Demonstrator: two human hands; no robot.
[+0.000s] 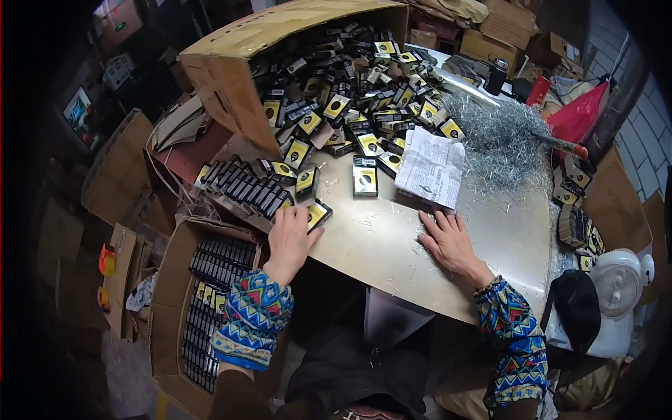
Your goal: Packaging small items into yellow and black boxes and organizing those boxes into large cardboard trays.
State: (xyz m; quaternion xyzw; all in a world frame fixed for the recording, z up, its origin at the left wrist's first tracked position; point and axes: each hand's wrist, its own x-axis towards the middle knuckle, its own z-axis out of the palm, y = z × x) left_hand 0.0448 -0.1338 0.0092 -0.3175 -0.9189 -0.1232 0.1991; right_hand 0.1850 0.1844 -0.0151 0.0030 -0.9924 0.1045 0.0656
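My left hand [288,240] is at the near end of a row of small black-and-yellow boxes [245,187] on the table's left side. Its fingers and thumb close around a small box [319,215] there; part of their grip is hidden. My right hand [450,241] lies flat on the table [350,245] with its fingers spread, fingertips by the lower edge of a printed paper sheet [432,168]. A single small box [365,176] stands apart, left of the sheet. Another small box [306,183] sits beside the row, just beyond my left hand.
A tipped cardboard carton [227,94] spills a heap of small boxes [350,105] across the back. Right of it lies a pile of thin metal pieces [500,140], some scattered nearer. Below my left arm, an open carton [164,336] holds packed rows. A white fan [619,283] stands right.
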